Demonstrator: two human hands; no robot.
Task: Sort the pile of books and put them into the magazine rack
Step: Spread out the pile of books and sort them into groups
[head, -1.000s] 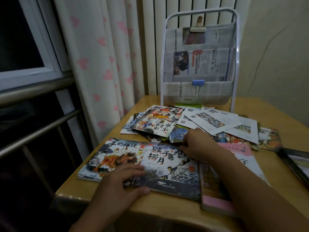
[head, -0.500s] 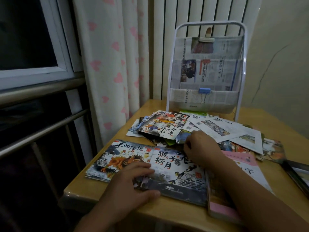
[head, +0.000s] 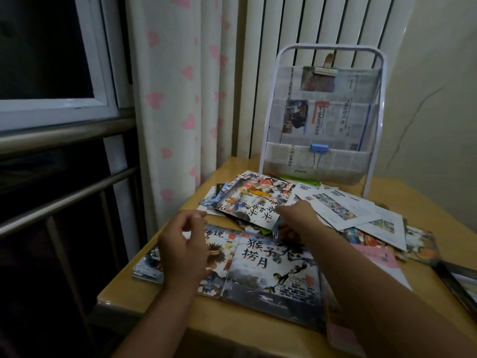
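Left hand (head: 183,250) raised over picture books (head: 268,270) at table's (head: 165,310) front edge, fingers loosely curled, holding nothing; right hand (head: 296,223) reaching into scattered pile (head: 258,200) mid-table, fingertips hidden under book edge, grip impossible to tell; magazine rack (head: 324,117) upright at back edge, newspaper-lined; dim light, far-right items cut off.

Two bare forearms come in from the bottom edge of the view, one on each side, and each ends in a bare hand. No sleeve, cuff or glove covers either arm as far down as the frame shows. The left hand (head: 184,250) wears no ring, watch or band that the dim light lets one see. The right hand (head: 296,220) and its wrist are likewise unadorned. Fingernails are too blurred to make out.
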